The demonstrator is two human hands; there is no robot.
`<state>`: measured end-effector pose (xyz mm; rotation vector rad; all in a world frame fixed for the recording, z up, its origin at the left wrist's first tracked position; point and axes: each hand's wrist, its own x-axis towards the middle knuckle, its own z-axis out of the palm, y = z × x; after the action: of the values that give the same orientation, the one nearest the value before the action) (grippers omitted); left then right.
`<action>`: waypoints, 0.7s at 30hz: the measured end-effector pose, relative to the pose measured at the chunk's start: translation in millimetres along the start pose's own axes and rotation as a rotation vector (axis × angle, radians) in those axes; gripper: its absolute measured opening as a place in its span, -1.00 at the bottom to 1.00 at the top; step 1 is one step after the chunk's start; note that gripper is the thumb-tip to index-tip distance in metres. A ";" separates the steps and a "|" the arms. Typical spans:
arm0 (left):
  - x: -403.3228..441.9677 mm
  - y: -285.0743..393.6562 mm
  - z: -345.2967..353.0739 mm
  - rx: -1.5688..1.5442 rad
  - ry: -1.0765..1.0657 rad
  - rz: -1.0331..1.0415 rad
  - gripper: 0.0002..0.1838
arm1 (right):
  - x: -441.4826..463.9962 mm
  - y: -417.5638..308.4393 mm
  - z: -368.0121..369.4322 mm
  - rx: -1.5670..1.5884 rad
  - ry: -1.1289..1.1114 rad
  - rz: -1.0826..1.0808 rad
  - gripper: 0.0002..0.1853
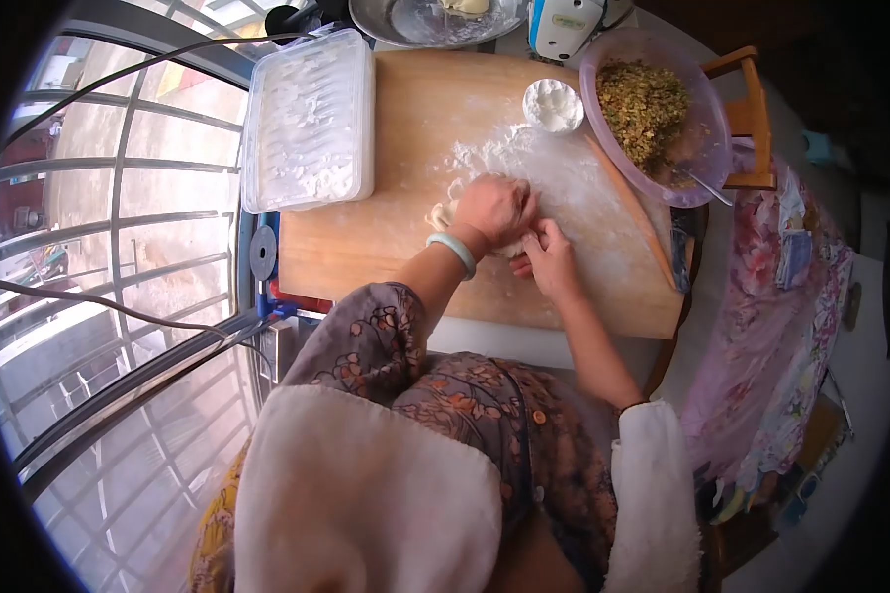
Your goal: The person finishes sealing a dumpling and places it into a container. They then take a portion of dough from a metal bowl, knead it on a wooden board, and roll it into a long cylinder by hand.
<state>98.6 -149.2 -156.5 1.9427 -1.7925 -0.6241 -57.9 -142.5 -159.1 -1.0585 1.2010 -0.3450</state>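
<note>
My left hand [497, 208], with a pale green bangle at its wrist, is closed over pale dough [443, 211] on the floured wooden board [405, 128]. My right hand [549, 259] is beside it, its fingers closed at the dough's near end, touching the left hand. Part of the dough shows left of my left hand; the rest is hidden under both hands. Loose white flour [504, 151] is spread just beyond them. A thin wooden rolling pin [635, 210] lies slanted on the board to the right.
A floury clear plastic container [310, 124] covers the board's back left. At the back right are a small flour bowl [553, 107] and a pink bowl [704, 119] of chopped filling with a spoon. A metal basin [396, 22] stands behind. A barred window borders the left.
</note>
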 end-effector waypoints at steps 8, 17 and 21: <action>-89.0 -35.3 -21.4 -0.567 0.617 -0.398 -0.65 | -54.8 25.7 26.6 0.372 0.013 0.189 -0.69; -51.3 -39.0 -36.3 -0.331 0.007 -0.557 -0.62 | -3.9 -7.9 9.6 -0.669 0.014 -0.287 -0.55; -40.6 -40.3 -29.9 -0.438 0.057 -0.374 -0.73 | 24.5 -8.0 20.9 -0.728 -0.006 -0.245 -0.60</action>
<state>146.0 -105.4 -154.2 1.9609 -1.1367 -0.9777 -28.0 -154.1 -167.4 -1.8428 1.2188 -0.0808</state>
